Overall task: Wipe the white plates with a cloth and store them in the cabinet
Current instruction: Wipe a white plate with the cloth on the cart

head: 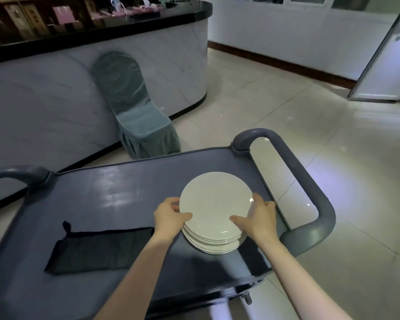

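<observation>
A stack of several white plates sits on the right part of a grey cart top. My left hand grips the stack's left edge, thumb on the top plate and fingers curled round the rim. My right hand grips the right edge the same way, thumb lying on the top plate. A folded black cloth lies flat on the cart to the left of the plates, apart from both hands. No cabinet can be made out.
The cart has grey loop handles at the right and far left. A green-covered chair stands against a curved marble counter beyond. Tiled floor stretches right, toward an open door.
</observation>
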{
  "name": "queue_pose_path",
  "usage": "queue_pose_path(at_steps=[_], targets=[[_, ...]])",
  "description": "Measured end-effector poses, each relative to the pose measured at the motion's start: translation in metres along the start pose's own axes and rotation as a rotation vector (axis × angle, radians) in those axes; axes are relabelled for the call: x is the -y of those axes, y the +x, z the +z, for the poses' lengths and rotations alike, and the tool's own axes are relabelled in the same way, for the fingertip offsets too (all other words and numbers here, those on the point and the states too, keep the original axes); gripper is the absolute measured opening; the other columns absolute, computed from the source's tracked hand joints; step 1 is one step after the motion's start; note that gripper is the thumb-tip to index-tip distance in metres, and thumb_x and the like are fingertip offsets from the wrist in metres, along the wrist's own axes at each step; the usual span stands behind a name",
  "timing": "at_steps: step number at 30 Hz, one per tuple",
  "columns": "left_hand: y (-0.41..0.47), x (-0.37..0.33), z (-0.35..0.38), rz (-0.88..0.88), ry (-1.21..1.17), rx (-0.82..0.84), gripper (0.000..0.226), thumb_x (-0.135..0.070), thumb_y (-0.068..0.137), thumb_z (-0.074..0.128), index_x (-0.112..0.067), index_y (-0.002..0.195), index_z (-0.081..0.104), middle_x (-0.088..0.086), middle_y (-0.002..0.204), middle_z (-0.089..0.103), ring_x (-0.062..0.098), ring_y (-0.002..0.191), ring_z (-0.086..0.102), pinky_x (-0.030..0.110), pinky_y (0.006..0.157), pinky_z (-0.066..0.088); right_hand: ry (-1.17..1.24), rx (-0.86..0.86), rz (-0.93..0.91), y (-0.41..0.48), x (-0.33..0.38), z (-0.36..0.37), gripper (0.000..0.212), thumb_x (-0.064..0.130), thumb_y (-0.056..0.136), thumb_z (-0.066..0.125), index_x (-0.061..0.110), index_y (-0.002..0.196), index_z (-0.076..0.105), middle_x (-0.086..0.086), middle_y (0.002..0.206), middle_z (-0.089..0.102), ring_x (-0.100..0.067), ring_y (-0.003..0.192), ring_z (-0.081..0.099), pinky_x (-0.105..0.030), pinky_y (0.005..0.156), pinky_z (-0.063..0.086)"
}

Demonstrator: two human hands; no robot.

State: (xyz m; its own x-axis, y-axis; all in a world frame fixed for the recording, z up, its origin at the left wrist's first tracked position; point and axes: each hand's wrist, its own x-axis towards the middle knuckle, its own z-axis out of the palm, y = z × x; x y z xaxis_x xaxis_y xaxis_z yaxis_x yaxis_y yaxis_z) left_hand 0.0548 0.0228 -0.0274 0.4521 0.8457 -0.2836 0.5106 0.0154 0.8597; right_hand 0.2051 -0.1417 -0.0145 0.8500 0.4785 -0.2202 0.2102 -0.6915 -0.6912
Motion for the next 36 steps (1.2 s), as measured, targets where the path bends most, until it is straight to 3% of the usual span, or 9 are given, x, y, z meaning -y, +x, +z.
queue_pose_path(at_steps=[4, 9, 14, 17, 21, 26, 28, 33, 36], targets=[[0.005, 0.003, -0.005, -0.116, -0.155, 0.042, 0.055, 0.004, 0.065, 0.079, -0.011, 0.115, 0.063, 0.006, 0.103, 0.071, 0.019, 0.092, 0.069, 0.036, 0.084, 0.057, 0.073, 0.023, 0.009, -0.002, 0.010, -0.006, 0.086, 0.023, 0.066, 0.089, 0.013, 0.140, 0.044, -0.017, 0.128, 0.045, -0.031, 0.125, 0.043, -0.035, 0.095, 0.043], [0.001, 0.002, -0.032, -0.128, -0.356, 0.095, 0.047, 0.013, 0.070, 0.074, -0.008, 0.109, 0.060, 0.012, 0.092, 0.071, 0.008, 0.063, 0.069, 0.017, 0.051, 0.050, 0.283, 0.037, -0.046, -0.004, 0.030, -0.002, 0.072, 0.007, 0.075, 0.081, 0.010, 0.139, 0.048, -0.008, 0.123, 0.057, -0.029, 0.121, 0.052, -0.041, 0.098, 0.047], [0.004, 0.020, -0.087, -0.085, -0.329, 0.021, 0.052, 0.008, 0.069, 0.078, -0.015, 0.110, 0.055, 0.010, 0.098, 0.067, 0.020, 0.085, 0.068, 0.022, 0.056, 0.055, 0.546, 0.131, -0.029, -0.011, 0.062, 0.041, 0.054, 0.001, 0.091, 0.060, 0.027, 0.136, 0.045, 0.004, 0.108, 0.066, -0.001, 0.087, 0.066, -0.031, 0.079, 0.052], [0.012, 0.039, -0.133, -0.061, -0.392, -0.014, 0.043, 0.008, 0.074, 0.075, -0.009, 0.108, 0.056, 0.014, 0.095, 0.067, 0.017, 0.071, 0.070, 0.026, 0.057, 0.057, 0.636, 0.194, 0.013, -0.011, 0.093, 0.080, 0.050, -0.001, 0.094, 0.052, 0.033, 0.131, 0.049, -0.009, 0.107, 0.067, -0.020, 0.081, 0.067, -0.038, 0.069, 0.057], [0.036, 0.080, -0.201, -0.061, -0.391, -0.022, 0.018, -0.006, 0.089, 0.066, -0.012, 0.106, 0.066, 0.012, 0.096, 0.073, 0.026, 0.080, 0.073, 0.038, 0.071, 0.061, 0.731, 0.286, 0.086, -0.010, 0.136, 0.134, 0.053, -0.003, 0.095, 0.052, 0.030, 0.136, 0.048, -0.009, 0.106, 0.068, -0.023, 0.079, 0.067, -0.027, 0.047, 0.051], [0.076, 0.147, -0.261, 0.016, 0.103, -0.112, 0.025, -0.002, 0.093, 0.056, -0.016, 0.105, 0.072, -0.002, 0.096, 0.074, 0.010, 0.089, 0.069, 0.031, 0.088, 0.055, 0.700, 0.373, 0.163, -0.010, 0.168, 0.189, 0.044, -0.001, 0.094, 0.055, 0.029, 0.126, 0.060, -0.004, 0.109, 0.070, -0.029, 0.093, 0.068, -0.030, 0.051, 0.055], [0.092, 0.169, -0.273, 0.069, 0.380, -0.054, 0.026, -0.002, 0.091, 0.056, -0.015, 0.106, 0.073, -0.001, 0.104, 0.070, 0.014, 0.098, 0.064, 0.029, 0.092, 0.050, 0.651, 0.372, 0.191, -0.009, 0.175, 0.205, 0.045, -0.001, 0.093, 0.055, 0.032, 0.123, 0.060, -0.001, 0.106, 0.070, -0.027, 0.090, 0.068, -0.032, 0.052, 0.056], [0.123, 0.192, -0.286, 0.233, 0.800, 0.174, 0.015, -0.018, 0.089, 0.063, -0.021, 0.104, 0.066, -0.001, 0.108, 0.053, 0.021, 0.105, 0.050, 0.028, 0.081, 0.041, 0.600, 0.376, 0.216, -0.007, 0.181, 0.228, 0.044, 0.000, 0.094, 0.052, 0.038, 0.113, 0.066, -0.003, 0.103, 0.073, -0.024, 0.080, 0.069, -0.027, 0.046, 0.051], [0.136, 0.188, -0.293, 0.250, 1.016, 0.297, 0.024, -0.040, 0.085, 0.067, -0.025, 0.104, 0.065, -0.002, 0.110, 0.053, 0.020, 0.108, 0.046, 0.030, 0.076, 0.031, 0.564, 0.371, 0.222, -0.005, 0.181, 0.234, 0.042, 0.003, 0.096, 0.052, 0.037, 0.117, 0.065, -0.002, 0.107, 0.073, -0.026, 0.087, 0.070, -0.030, 0.051, 0.054]])
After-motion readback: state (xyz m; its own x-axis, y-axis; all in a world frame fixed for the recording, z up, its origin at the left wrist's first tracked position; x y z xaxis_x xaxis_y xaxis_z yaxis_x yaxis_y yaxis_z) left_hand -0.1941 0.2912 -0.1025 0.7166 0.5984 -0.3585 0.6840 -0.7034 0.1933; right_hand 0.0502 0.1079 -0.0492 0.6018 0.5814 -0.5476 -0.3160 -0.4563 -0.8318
